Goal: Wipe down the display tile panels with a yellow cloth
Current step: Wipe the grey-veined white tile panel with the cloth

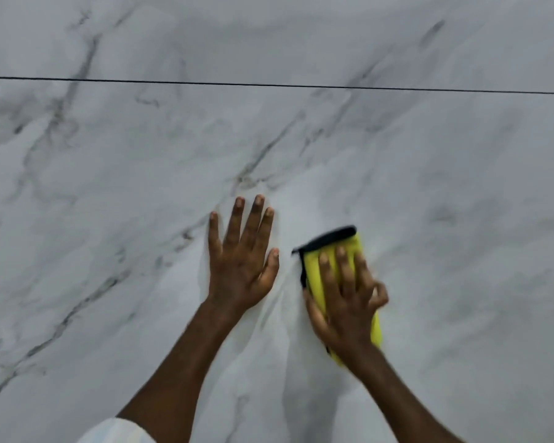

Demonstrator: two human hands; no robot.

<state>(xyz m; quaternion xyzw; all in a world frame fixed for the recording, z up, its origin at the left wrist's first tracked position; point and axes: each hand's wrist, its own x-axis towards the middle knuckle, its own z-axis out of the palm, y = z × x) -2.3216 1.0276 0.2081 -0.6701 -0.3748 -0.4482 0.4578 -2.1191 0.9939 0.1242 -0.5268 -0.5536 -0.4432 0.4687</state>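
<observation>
my right hand [346, 302] lies mostly flat, pressing the soft, light yellow cloth [314, 276] onto the lower tile panel [109, 219] mid-face, left hand [240, 266] spread flat just beside; probably slides easily on the gloss, so palm-press its middle.

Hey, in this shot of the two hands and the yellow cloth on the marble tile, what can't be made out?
All head view:
yellow cloth: mostly covered by the right hand pressing it; full shape hidden.
right hand's outer fingers: motion-blurred.
tile panels: cut off by every frame edge; only one seam shows.
white sleeve: cut by the bottom edge.
Wiped versus unwiped areas: too soft to tell.
</observation>
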